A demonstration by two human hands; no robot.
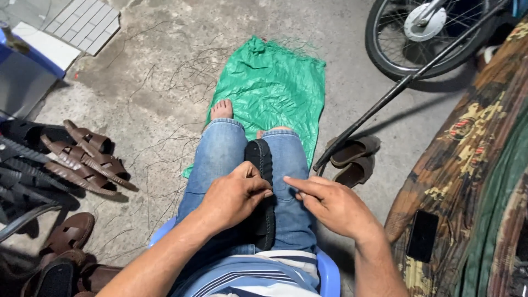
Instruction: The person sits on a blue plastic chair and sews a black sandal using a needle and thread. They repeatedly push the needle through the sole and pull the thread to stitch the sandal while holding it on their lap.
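Observation:
A black sandal sole [261, 159] stands on edge between my knees, clamped by my blue jeans [220, 159]. My left hand [234, 195] grips it at the middle, fingers curled over its edge. To the right of the sole, my right hand [330, 203] rests on my right thigh, its index finger stretched toward the sole and its fingers apart, holding nothing. I sit on a blue plastic chair [329, 272].
A green plastic sheet [275, 88] lies under my bare feet on the concrete floor. Brown sandals [82, 157] are piled at the left, a dark pair [355, 159] at the right. A wheel [423, 33], a black bar [396, 91] and a camouflage cloth [473, 165] crowd the right side.

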